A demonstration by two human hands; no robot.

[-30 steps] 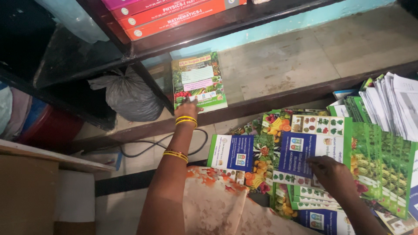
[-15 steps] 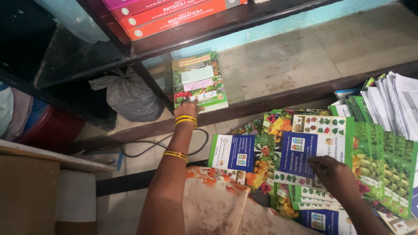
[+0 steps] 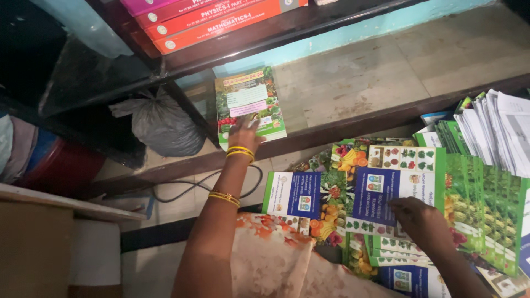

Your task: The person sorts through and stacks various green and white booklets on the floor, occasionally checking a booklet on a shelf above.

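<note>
Head view looks down on the left hand (image 3: 244,132), stretched up to the shelf with its fingers laid flat on a green booklet (image 3: 249,105) whose cover carries a pale label panel and fruit pictures; the booklet lies at the shelf's front edge. Four yellow bangles (image 3: 240,152) ring that forearm, two near the wrist and two lower. The right hand (image 3: 422,221) rests lower right, fingers curled down on a spread of green and blue booklets (image 3: 381,193) fanned across the floor; the exact count is hard to tell. Three red and pink book spines (image 3: 215,22) sit on the upper shelf. A grey plastic bag (image 3: 163,124) sits left. Compared with a second ago, both hands stay nearly where they were.
</note>
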